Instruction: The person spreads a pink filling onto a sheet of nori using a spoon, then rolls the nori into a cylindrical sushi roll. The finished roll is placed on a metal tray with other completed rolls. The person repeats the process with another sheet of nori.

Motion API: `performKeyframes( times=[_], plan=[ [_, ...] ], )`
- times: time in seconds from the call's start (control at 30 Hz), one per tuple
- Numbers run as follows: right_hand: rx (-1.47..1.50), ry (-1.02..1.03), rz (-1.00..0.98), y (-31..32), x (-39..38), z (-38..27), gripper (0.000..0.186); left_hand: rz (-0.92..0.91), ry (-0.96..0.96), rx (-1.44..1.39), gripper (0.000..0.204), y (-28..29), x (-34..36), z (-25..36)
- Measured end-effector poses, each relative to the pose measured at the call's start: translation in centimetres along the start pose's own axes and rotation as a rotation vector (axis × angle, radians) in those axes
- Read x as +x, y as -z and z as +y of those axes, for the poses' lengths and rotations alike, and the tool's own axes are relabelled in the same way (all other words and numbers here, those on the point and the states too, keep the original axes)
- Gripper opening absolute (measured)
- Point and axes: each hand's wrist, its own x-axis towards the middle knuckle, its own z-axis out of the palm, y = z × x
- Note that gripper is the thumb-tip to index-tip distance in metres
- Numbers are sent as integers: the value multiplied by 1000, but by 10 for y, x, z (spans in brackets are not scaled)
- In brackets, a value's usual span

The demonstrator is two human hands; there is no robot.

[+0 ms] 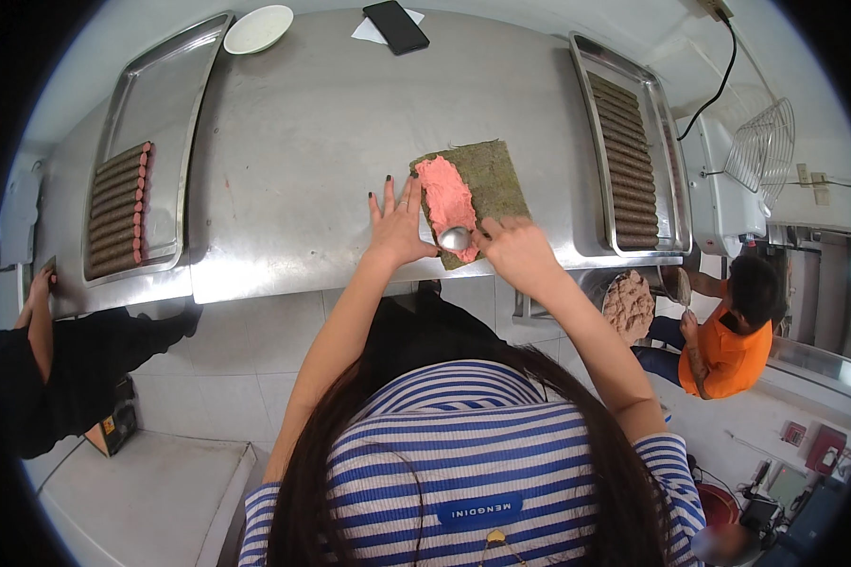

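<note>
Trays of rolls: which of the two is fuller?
The right tray, beside the hand with the spoon: dark rolls fill nearly its whole length. The left tray holds rolls only at its near end.

The scene is brightly and evenly lit from overhead, with soft shadows only. The steel table [303, 151] shows broad pale glare toward its far edge and a dull sheen elsewhere. Fisheye distortion bows the table's edges and the trays [161, 104] toward the rim, and a black vignette fills the corners. The centre is sharp; the lower right corner is smeared and blurred.
</note>
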Motion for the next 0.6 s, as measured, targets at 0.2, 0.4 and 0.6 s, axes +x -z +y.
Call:
performKeyframes(
  times=[0.2, 0.4, 0.6],
  plan=[
    [21, -103, -35, -12, -6, 7, 13, -13, -1, -15, 128, 4, -2, 0],
    [167, -299, -254, 0, -8, 6, 38, -50, 11, -4, 128, 5, -2, 0],
    [128, -265, -230, -14, -15, -6, 35, -103, -7, -34, 126, 4, 3, -5]
  ],
)
